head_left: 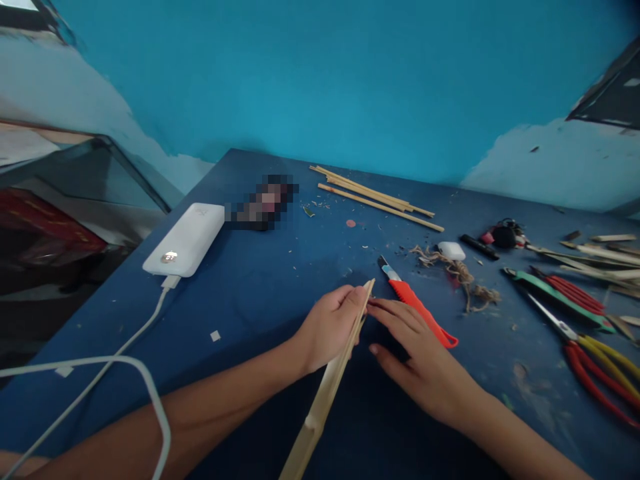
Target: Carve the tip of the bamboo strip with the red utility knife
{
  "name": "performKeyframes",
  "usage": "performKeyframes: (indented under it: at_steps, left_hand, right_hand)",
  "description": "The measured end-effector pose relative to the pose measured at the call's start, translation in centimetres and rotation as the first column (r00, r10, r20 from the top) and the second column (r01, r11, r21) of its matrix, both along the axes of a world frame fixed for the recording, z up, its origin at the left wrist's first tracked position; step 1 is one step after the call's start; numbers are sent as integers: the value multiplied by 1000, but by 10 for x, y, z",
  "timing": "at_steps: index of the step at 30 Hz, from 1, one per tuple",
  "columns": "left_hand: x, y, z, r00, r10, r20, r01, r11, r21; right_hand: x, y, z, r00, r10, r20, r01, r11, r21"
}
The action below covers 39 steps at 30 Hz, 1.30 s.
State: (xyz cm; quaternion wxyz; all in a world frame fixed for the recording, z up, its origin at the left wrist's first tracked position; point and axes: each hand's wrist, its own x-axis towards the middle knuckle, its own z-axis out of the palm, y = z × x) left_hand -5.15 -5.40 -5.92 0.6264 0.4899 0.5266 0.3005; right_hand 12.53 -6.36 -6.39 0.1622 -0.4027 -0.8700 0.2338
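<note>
1. Pale yellow bamboo, split into a long strip, lies between my arms in the head view; its long axis runs from 7 o'clock to 1 o'clock, narrow tip at 1.
2. My left hand is closed around the strip just short of that tip, thumb along it.
3. My right hand is loosely open on the strip's right, fingertips by its far end; whether they touch, I cannot tell.
4. The strip looks smooth and fibrous, with a raised node nearer me.
5. From my left hand, the orange plastic cutter lies between 2 and 3 o'clock, blade towards 11; frayed twine at 2; slim round sticks at 1; a glossy, rounded white power bank at 10, all on the scuffed blue table.
</note>
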Motion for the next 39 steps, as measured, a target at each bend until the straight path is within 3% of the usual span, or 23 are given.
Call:
performKeyframes:
  at_steps: [5, 8, 16, 25, 31, 36, 39]
  left_hand:
    - [2, -2, 2, 994, -50, -102, 64, 988, 137]
    - [3, -3, 3, 986, -69, -151, 98, 977, 189]
    - [2, -4, 2, 973, -90, -210, 132, 971, 199]
    - [1, -5, 3, 977, -68, -203, 111, 972, 207]
    - [-2, -5, 10, 986, 31, -161, 1, 981, 193]
    - [-24, 21, 14, 966, 240, -93, -222, 959, 175]
    - [-36, 36, 13, 947, 318, -35, -309, 938, 158]
  right_hand:
    - [-3, -1, 5, 998, -64, -5, 64, 995, 72]
    - [-5, -4, 9, 997, -71, -1, 71, 997, 28]
    - [-6, -6, 16, 999, 46, -4, -46, 995, -90]
    - [-1, -8, 9, 995, 102, -13, -103, 986, -133]
    - [4, -10, 8, 991, 126, -42, -128, 989, -74]
    - [7, -11, 9, 986, 165, -20, -166, 982, -91]
    - [8, -11, 14, 968, 253, 1, -251, 960, -125]
